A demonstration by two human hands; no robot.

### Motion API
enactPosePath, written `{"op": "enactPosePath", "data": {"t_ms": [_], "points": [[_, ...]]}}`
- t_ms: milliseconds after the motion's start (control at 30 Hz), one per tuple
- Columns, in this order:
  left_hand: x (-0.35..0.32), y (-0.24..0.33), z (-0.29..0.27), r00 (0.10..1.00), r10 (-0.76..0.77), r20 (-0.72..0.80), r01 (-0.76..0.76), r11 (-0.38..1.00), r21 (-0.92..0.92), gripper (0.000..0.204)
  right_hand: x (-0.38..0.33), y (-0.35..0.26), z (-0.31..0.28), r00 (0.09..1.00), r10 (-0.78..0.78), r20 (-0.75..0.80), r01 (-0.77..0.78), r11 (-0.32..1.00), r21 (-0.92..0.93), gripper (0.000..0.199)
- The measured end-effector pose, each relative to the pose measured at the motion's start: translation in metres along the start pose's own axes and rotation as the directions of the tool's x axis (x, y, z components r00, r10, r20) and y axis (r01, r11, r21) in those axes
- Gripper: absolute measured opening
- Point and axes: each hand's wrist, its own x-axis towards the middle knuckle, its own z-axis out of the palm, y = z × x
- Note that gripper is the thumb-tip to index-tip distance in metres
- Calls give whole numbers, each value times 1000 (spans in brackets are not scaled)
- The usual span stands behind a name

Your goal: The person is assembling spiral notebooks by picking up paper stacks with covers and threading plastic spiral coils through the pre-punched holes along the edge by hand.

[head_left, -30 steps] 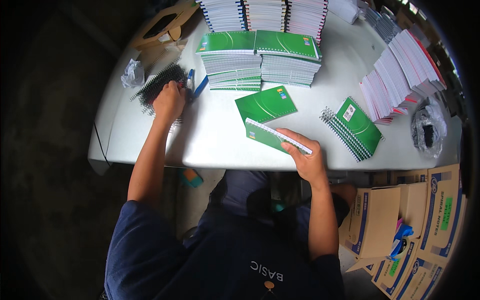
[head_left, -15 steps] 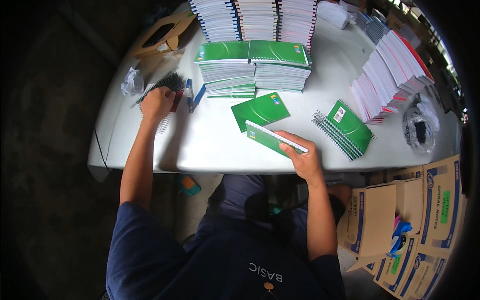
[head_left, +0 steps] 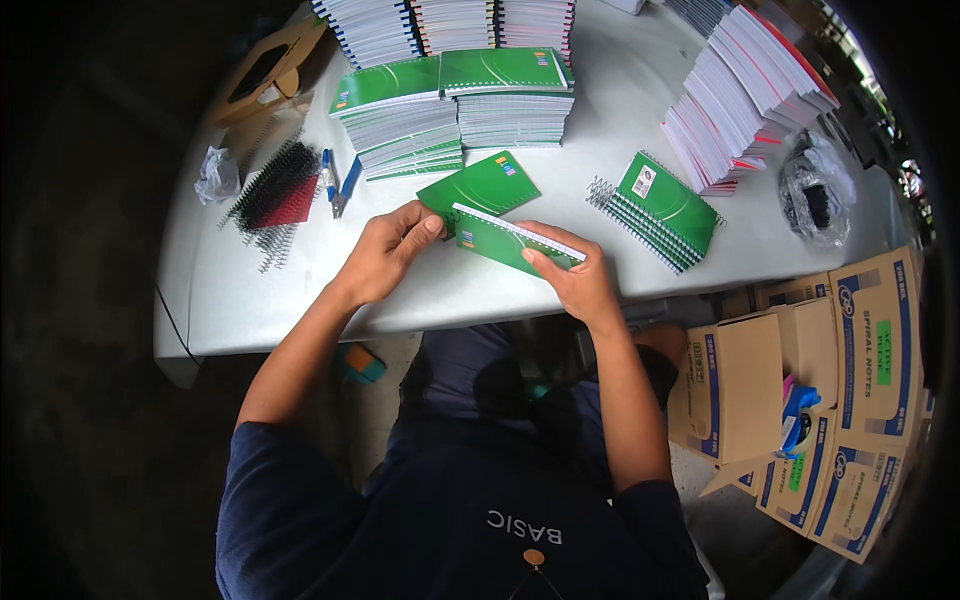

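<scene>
My right hand grips a green notebook by its right end, thumb on the cover and punched edge upward. At the notebook's left end is my left hand, its thumb and fingers pinched on a dark spiral coil, mostly hidden by the fingers. Just behind lies another green notebook, flat on the table. To the left, a heap of black spiral coils rests on a dark red piece, beside blue-handled pliers and a blue pen-like tool.
Stacks of green notebooks stand ahead, with taller bound stacks behind. Coil-bound green notebooks lie at right, near leaning red-edged stacks and a plastic bag. Cardboard boxes stand below the table's right edge.
My left hand has left the coil heap and come right to the held notebook, now with a coil. My right hand keeps its grip on the notebook. The whole view has shifted slightly.
</scene>
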Motion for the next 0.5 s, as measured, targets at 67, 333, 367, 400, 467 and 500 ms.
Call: {"op": "enactPosePath", "data": {"t_ms": [67,333,367,400,467,500], "points": [[-1,-6,-1,997,-80,-7,79,992,-96,35,0,0,0,1000,-11,-4,11,1000,-3,29],[14,12,-7,939,-341,39,341,918,-200,48,-2,2,-2,999,25,37,-25,1000,19,28],[17,15,-10,914,-399,78,406,888,-215,48,-2,2,-2,999,27,30,-28,999,21,28],[20,17,-15,884,-453,119,468,854,-227,47,-2,1,-1,999,29,23,-30,999,23,28],[25,17,-18,823,-540,177,568,783,-252,48,-2,0,0,1000,20,6,-20,1000,20,27],[26,19,-20,813,-538,221,581,760,-291,44,-3,0,1,1000,9,-4,-9,1000,15,26]]}}
